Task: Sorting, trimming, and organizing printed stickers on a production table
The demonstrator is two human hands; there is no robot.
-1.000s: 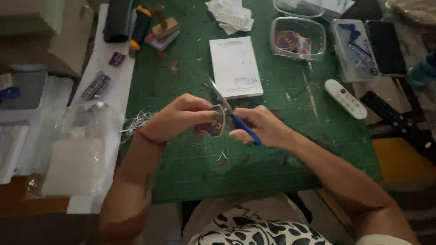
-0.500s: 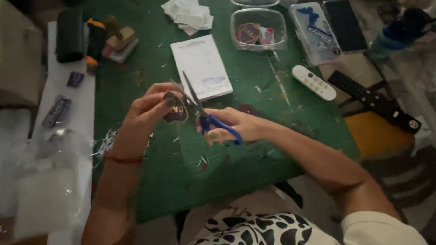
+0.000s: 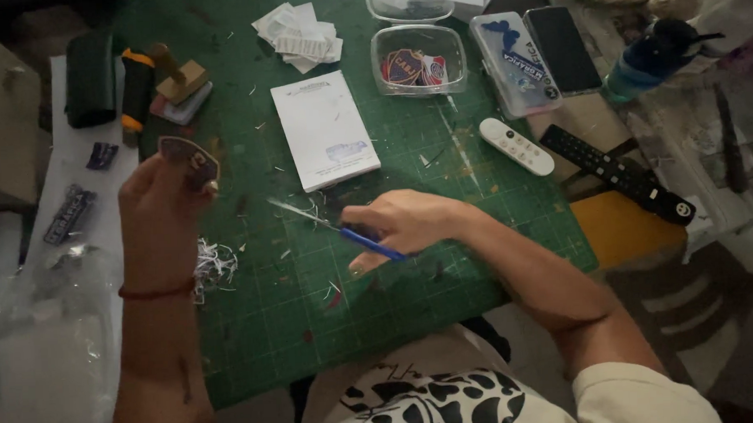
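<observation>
A dim room, lit softly from above. A green gridded cutting mat covers the surface, with a white strip along its left edge. A yellow-seated chair stands at the right.

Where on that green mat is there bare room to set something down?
Free: the green mat near its front edge, below the right hand holding scissors. Crowded: the far edge, with white notepad, clear tub and paper slips.

I see both forearms bare. My left hand has a thin red cord around its wrist; my right hand wears nothing. A pale short sleeve covers the right shoulder, and the shirt front carries a black-and-white blotched print.
</observation>
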